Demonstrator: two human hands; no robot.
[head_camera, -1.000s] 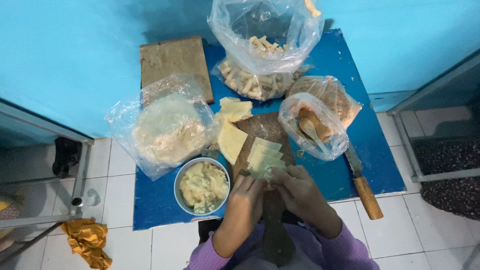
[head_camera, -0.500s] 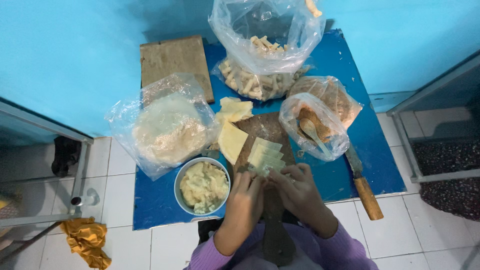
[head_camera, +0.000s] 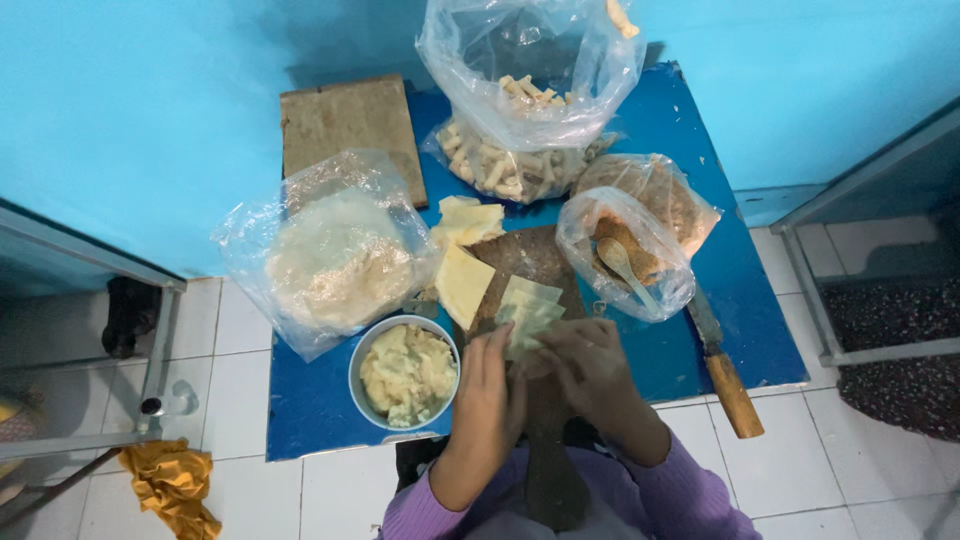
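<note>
My left hand (head_camera: 492, 385) and my right hand (head_camera: 583, 365) meet over a dark wooden board (head_camera: 530, 262) on the low blue table (head_camera: 320, 410). Both hands pinch a pale yellow dough wrapper (head_camera: 527, 310) that is partly folded on the board. More flat wrappers (head_camera: 464, 283) lie just left of the board. A grey bowl of pale chopped filling (head_camera: 405, 372) stands beside my left hand.
A clear bag of round sheets (head_camera: 335, 258) lies at the left, a big open bag of rolled pieces (head_camera: 520, 120) at the back, and a small bag with a spoon (head_camera: 625, 262) at the right. A wooden-handled knife (head_camera: 725, 375) lies at the right edge. A plain wooden board (head_camera: 350, 125) leans against the wall.
My fingers have shifted slightly on the wrapper, folding it a little more. Nothing else has moved.
</note>
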